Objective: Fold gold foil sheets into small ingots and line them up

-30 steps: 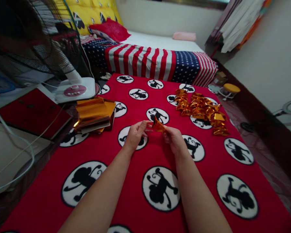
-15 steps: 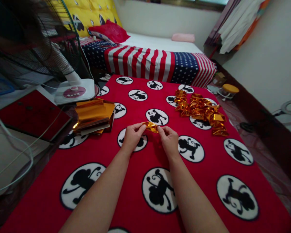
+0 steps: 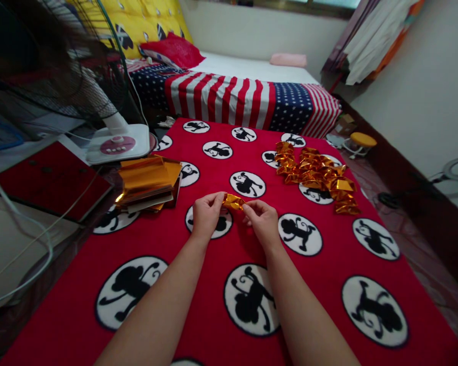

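Note:
Between my two hands is a folded piece of shiny gold foil paper, held just over the red cloth with black monkey figures. My left hand pinches its left end between thumb and fingers. At the right end, the thumb and forefinger of my right hand are closed on it. A stack of flat gold foil sheets lies to the left of my hands. Several folded gold foil pieces sit in a heap on the cloth to the right.
At the left stands a white electric fan beside a dark red box-like panel. A bed with a striped, starred cover runs along the back. On the floor to the right is a small stool with an orange-yellow top.
The foil piece has shifted slightly left and turned a little. My right hand has moved slightly left with its fingers re-placed on the right end.

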Demonstrator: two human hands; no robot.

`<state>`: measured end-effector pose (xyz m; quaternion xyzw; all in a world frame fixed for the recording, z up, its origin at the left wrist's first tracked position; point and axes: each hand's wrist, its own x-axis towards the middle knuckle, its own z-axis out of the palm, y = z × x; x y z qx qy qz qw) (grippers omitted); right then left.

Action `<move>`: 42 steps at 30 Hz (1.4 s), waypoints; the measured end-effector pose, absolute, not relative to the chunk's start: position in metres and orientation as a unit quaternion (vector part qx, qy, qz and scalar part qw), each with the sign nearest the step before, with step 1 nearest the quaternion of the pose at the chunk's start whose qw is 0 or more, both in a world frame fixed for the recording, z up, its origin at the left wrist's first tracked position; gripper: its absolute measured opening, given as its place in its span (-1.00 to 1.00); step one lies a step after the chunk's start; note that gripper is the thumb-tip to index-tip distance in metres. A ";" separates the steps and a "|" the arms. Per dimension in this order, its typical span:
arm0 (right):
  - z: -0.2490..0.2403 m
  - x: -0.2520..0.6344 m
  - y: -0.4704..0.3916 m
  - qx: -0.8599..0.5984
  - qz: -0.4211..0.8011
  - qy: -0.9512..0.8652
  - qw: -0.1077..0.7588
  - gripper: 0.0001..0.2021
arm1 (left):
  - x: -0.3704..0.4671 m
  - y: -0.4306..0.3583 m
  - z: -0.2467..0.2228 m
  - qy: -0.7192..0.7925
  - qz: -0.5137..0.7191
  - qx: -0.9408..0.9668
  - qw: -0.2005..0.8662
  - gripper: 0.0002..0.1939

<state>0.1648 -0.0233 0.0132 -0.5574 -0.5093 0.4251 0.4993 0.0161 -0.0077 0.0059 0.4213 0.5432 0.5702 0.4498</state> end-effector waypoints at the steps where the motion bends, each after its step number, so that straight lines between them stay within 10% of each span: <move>1: 0.013 0.165 -0.023 -0.561 0.421 -0.516 0.493 -0.78 | 0.016 -0.008 0.006 0.544 0.568 0.426 0.447 -0.58; 42: 0.009 0.168 -0.023 -0.564 0.390 -0.541 0.486 -0.76 | 0.014 -0.007 0.010 0.576 0.497 0.559 0.330 -0.72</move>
